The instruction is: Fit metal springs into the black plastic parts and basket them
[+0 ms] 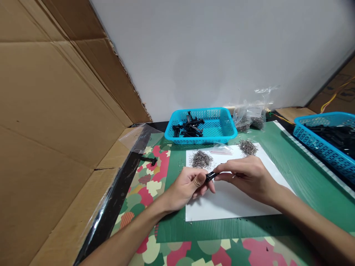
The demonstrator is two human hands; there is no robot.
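Forearms [307,220] lead to hands [184,188] [253,179] gripping a black part [211,176]; bag label [254,112] unreadable.

black part [211,176] | small, narrow, glossy, with an open slot between long sides | held over paper [235,205] | slanting, left end nearer the wearer | left end in left hand [190,185], right end between right hand's [251,178] fingertips | ends partly hidden
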